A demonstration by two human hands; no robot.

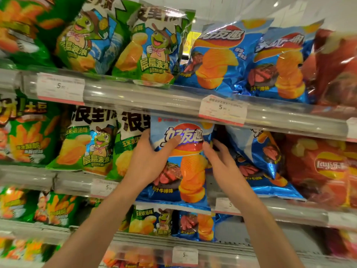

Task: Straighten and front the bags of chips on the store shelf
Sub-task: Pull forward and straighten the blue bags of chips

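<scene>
A blue chip bag (190, 171) with stacked orange chips on its front stands upright at the front of the middle shelf. My left hand (148, 159) grips its upper left edge, thumb across the front. My right hand (220, 161) holds the bag's right edge, fingers reaching behind it. Right of it, a second blue bag (258, 151) leans tilted to the left. Green bags (87, 147) with a cartoon turtle stand to the left on the same shelf.
The upper shelf rail (154, 99) with price tags (223, 110) runs just above the held bag. Blue bags (218, 57) and green bags (152, 49) fill the upper shelf. Red bags (324, 171) stand at the right. More bags sit on the lower shelves (193, 225).
</scene>
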